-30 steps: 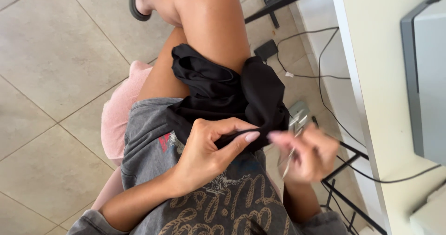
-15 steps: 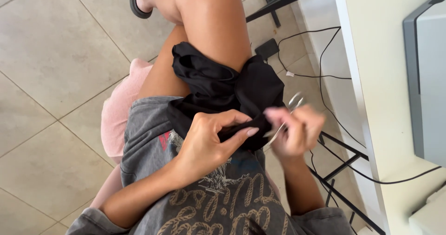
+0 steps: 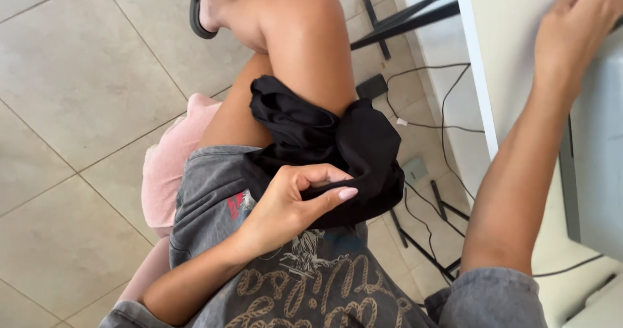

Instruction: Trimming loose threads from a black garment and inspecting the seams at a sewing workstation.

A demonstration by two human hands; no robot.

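Observation:
A black piece of cloth [image 3: 324,140] lies bunched over my thigh and lap. My left hand [image 3: 292,201] pinches its near edge between thumb and fingers. My right hand [image 3: 577,29] is stretched far up to the top right over the white desk [image 3: 513,55], fingers curled at the frame's edge around a small shiny object that is mostly cut off. I sit in a grey printed shirt [image 3: 305,282] with one knee raised.
A pink seat cushion [image 3: 172,172] shows under me. Black cables [image 3: 428,120] and a small black box [image 3: 371,86] lie on the tiled floor beside black desk legs [image 3: 402,23]. A grey monitor edge [image 3: 594,159] stands on the desk.
My right hand has left the cloth and swung up and right to the desk, carrying the small metal tool away. The left hand keeps its pinch on the black cloth.

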